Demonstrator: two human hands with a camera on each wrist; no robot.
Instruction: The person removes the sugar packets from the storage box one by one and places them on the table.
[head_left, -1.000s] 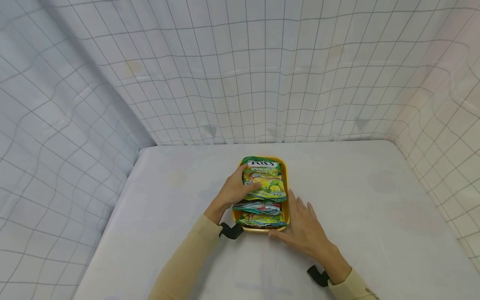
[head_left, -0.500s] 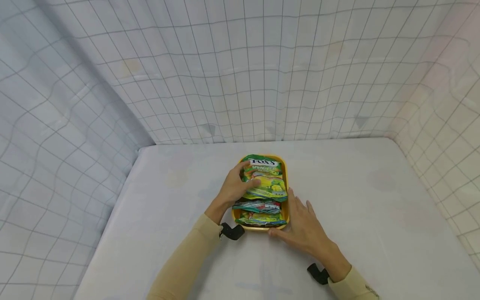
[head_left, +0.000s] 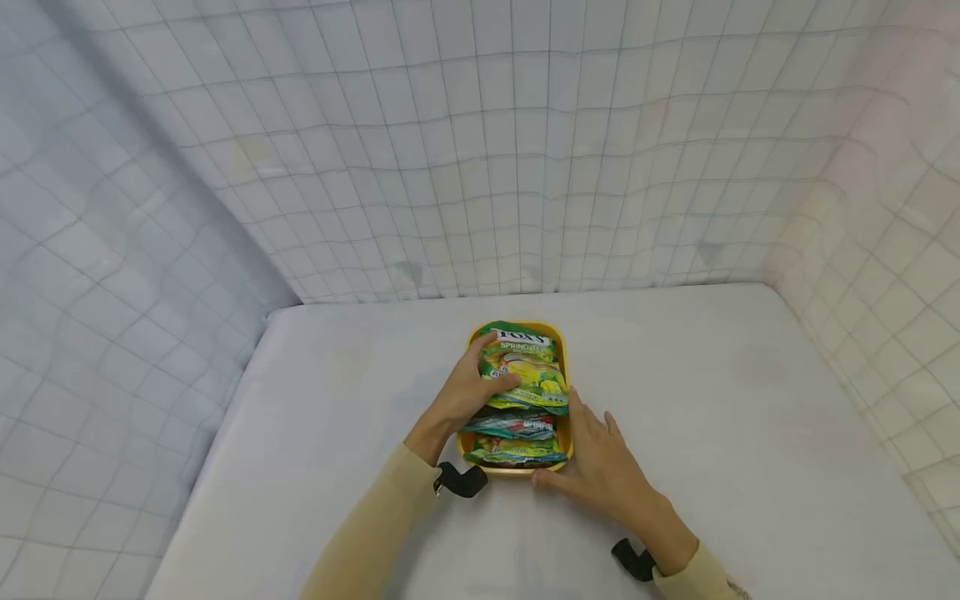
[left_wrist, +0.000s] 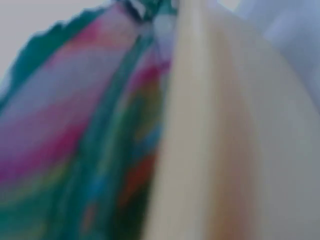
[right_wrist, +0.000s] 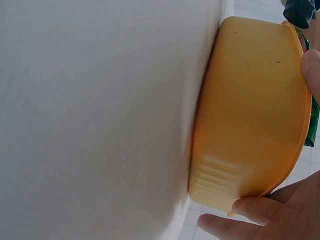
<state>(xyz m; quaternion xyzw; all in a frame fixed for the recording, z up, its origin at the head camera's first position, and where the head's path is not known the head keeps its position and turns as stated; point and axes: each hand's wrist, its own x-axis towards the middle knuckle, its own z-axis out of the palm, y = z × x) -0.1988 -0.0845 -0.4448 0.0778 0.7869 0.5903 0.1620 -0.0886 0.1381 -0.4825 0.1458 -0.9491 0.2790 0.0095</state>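
A yellow plastic basket [head_left: 510,472] stands on the white-covered table, holding several colourful candy bags. The uppermost, a green FOX'S Spring Tea candy bag [head_left: 528,371], lies over the far part. My left hand [head_left: 461,396] grips this bag at its left side, thumb on its front and the index finger near its upper corner; other fingers are hidden. The left wrist view shows a candy bag [left_wrist: 75,100] blurred up close. My right hand [head_left: 603,467] steadies the basket, fingers extended along its right side and thumb at the near rim. In the right wrist view, fingertips touch the orange-yellow wall [right_wrist: 250,110].
Two more candy bags, a teal-and-red one [head_left: 513,423] and a green-yellow one [head_left: 513,452], sit nearer in the basket. White cloth walls with a grid pattern [head_left: 525,167] enclose the table [head_left: 675,358] at the back and sides.
The head view has shifted and tilted slightly. The FOX'S bag now leans a little more to the right-hand side at its lower end. Both hands keep nearly the same places on the bag and basket.
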